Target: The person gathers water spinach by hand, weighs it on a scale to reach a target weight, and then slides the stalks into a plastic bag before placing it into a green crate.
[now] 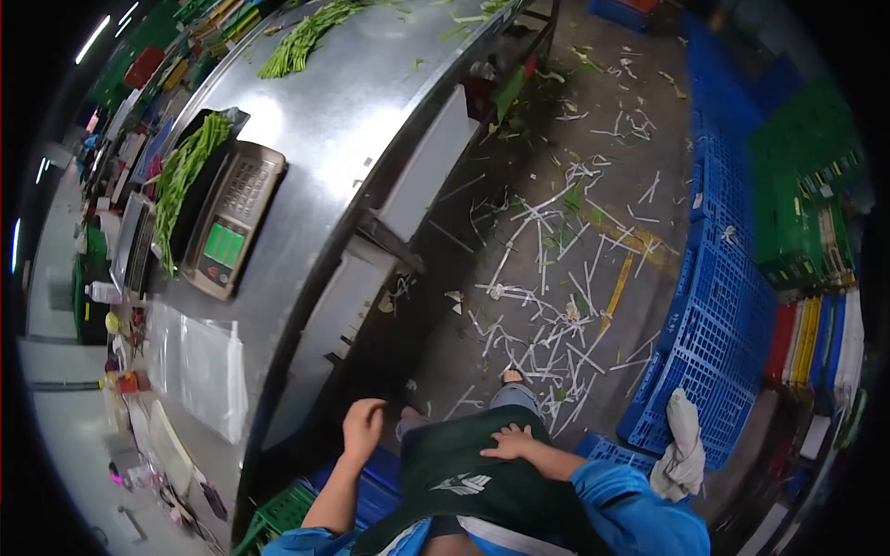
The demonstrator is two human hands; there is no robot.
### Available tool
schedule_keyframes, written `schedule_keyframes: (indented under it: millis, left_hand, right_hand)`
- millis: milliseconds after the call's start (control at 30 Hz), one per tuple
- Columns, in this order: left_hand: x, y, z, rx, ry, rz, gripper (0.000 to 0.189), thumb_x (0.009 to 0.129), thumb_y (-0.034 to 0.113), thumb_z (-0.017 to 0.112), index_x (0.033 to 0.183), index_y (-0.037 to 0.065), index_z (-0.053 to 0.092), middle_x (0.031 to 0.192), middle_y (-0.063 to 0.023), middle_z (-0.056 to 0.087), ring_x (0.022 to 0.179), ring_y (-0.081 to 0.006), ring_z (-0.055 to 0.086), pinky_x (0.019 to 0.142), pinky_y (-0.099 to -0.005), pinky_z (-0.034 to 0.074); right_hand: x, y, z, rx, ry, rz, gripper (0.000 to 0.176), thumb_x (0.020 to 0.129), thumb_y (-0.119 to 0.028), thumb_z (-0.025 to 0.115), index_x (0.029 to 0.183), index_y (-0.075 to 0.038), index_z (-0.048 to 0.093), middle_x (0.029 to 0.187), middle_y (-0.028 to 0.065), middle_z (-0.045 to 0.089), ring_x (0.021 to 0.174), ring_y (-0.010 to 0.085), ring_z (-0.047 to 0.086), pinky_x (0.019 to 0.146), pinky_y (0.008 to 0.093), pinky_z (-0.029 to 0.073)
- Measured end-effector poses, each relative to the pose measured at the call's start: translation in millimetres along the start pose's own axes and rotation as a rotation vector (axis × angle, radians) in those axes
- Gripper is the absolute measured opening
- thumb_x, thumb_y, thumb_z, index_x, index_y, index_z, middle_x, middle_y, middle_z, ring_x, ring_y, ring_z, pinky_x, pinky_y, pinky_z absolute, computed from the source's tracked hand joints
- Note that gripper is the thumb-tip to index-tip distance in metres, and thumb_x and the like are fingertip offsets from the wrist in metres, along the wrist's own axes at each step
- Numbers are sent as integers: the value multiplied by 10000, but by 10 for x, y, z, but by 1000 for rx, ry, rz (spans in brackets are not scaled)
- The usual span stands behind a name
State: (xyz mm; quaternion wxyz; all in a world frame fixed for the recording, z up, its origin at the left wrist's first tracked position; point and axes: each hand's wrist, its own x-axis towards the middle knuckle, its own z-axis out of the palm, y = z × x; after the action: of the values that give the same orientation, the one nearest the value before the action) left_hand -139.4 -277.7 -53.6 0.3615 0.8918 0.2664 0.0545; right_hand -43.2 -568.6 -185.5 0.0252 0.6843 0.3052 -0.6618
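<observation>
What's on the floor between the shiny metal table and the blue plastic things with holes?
The head view shows scattered thin white strips, green leaf scraps and a yellow line on the grey floor.

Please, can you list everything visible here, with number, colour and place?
table: one, metallic grey, left
weighing scale: one, brown-grey, on table
green vegetables: two main bunches, green, by scale and farther along table
clear bags: count unclear, transparent, table's near end
strips: many, white, floor
blue crates: several, blue, right, lower left
green crates: several, green, far right, lower left
cloth: one, pale grey, on blue crates
clutter: uncountable, mixed colours, far left
apron: one, dark green, bottom centre
left hand: one, bare, beside table
right hand: one, bare, on apron
</observation>
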Motion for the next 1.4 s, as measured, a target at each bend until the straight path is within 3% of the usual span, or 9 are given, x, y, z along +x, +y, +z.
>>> schedule_keyframes:
  millis: [233, 433, 567, 1100, 1200, 1267, 1333, 1367, 1400]
  left_hand:
    - [-1088, 96, 1390, 4, -671, -286, 407, 777, 360, 547, 1087, 97, 550, 1130, -149, 526, 1067, -308, 482, 902, -403, 377]
    - [-1218, 268, 1726, -21, -677, -399, 495, 791, 450, 498, 1190, 157, 494, 1224, -88, 480, 1148, -289, 429, 917, -475, 348]
    - [-1080, 638, 1541, 28, -685, -485, 504, 801, 466, 464, 1219, 183, 466, 1283, -73, 425, 1197, -284, 370, 934, -492, 317]
    - [-1401, 91, 896, -156, -316, -732, 420, 778, 393, 529, 1113, 142, 555, 1111, -108, 555, 1065, -285, 497, 875, -437, 395]
    - [-1465, -149, 165, -523, 109, -499, 317, 797, 259, 558, 1030, 45, 571, 1035, -124, 586, 943, -272, 570, 813, -347, 444]
    - [-1438, -433, -705, -572, 691, -368, 247, 817, 203, 581, 996, 33, 578, 927, -61, 598, 862, -131, 560, 776, -291, 447]
    - [-1413, -1122, -1720, -618, 1083, -381, 242, 813, 158, 592, 1008, 18, 560, 948, -52, 586, 883, -141, 554, 782, -282, 449]
    - [-1351, -1739, -2094, -984, 1291, -395, 304, 814, 143, 594, 1080, 17, 520, 988, -71, 576, 919, -147, 541, 805, -271, 432]
    - [-1269, -2392, -2498, -837, 1410, -310, 433, 809, 178, 607, 1175, 16, 440, 1052, -109, 546, 971, -151, 518, 842, -273, 408]
  right_hand:
    - [-231, 580, 162, 67, -3, -59, 834, 715, -729, 342, 1321, -156, 346, 1391, 109, 268, 1304, 312, 169, 995, 593, 107]
    - [293, 1216, 448, 202, 54, -191, 849, 719, -718, 363, 1300, -100, 371, 1366, 135, 312, 1285, 315, 224, 1003, 544, 160]
    - [160, 1214, 205, 211, 109, -222, 795, 748, -659, 409, 1232, -30, 438, 1228, 207, 461, 1153, 375, 416, 960, 402, 324]
    - [307, 328, -986, -309, -252, -229, 710, 770, -567, 488, 1206, -8, 451, 1149, 247, 506, 1092, 347, 485, 909, 373, 380]
    - [594, -301, -1428, -410, -389, -323, 695, 775, -550, 503, 1201, -4, 453, 1134, 254, 514, 1081, 342, 498, 900, 367, 391]
    - [-493, -1894, -1627, -361, -80, -565, 563, 797, -404, 570, 1198, -25, 460, 1096, 226, 550, 1047, 301, 532, 872, 353, 416]
    - [-782, -3049, -1775, -254, 71, -724, 491, 816, -257, 585, 1208, -1, 436, 1099, 172, 557, 1020, 251, 538, 867, 330, 418]
    - [-692, -3514, -1839, -145, 89, -810, 490, 825, -234, 576, 1220, 8, 420, 1119, 139, 550, 1004, 221, 538, 864, 320, 416]
    - [-530, -3935, -1902, -190, 214, -834, 488, 815, -228, 585, 1200, 27, 430, 1115, 178, 544, 1033, 257, 524, 880, 337, 405]
